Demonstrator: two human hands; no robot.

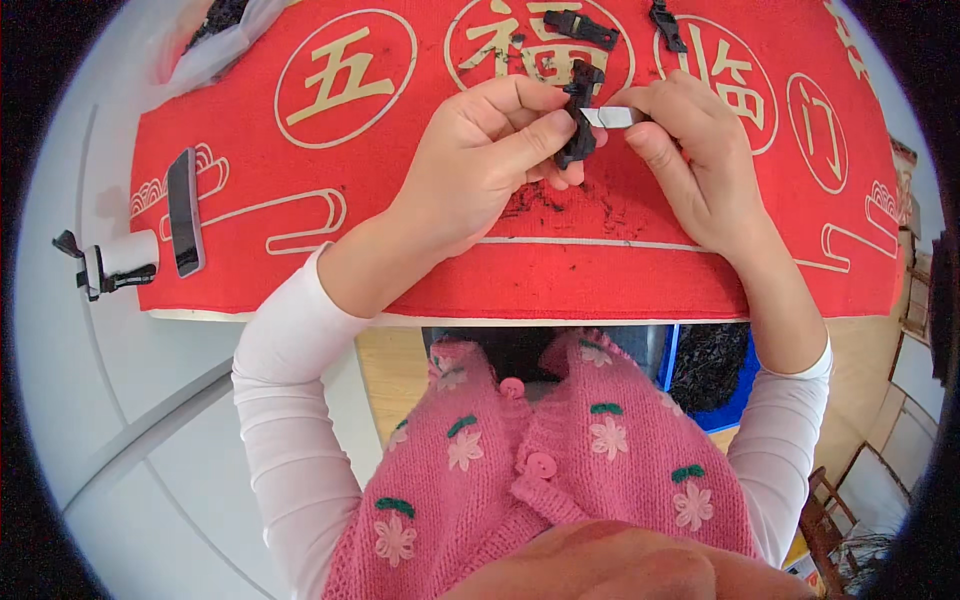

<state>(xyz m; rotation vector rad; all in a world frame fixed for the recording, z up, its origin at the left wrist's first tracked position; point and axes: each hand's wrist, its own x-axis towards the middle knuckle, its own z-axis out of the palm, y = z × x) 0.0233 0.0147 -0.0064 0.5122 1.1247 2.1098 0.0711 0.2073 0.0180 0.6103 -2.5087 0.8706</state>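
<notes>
Between the thumb and fingers of my left hand (490, 150) a small black plastic part (577, 135) is held upright above the table. My right hand (700, 150) is closed around a knife, whose short pale blade (605, 117) points left. The blade's tip meets the edge of the black part or lies just in front of it; I cannot tell which. Its handle is hidden in my right fingers. Beyond my hands two more black plastic parts (580, 28) (667, 25) lie on the red cloth.
A red cloth (400, 285) with gold characters covers the table. Black shavings (560, 205) are scattered under my hands. A phone (185, 212) lies at the left, a clear bag (215, 50) of black pieces at the back left. Below the table edge, a blue bin (725, 413) holds black pieces.
</notes>
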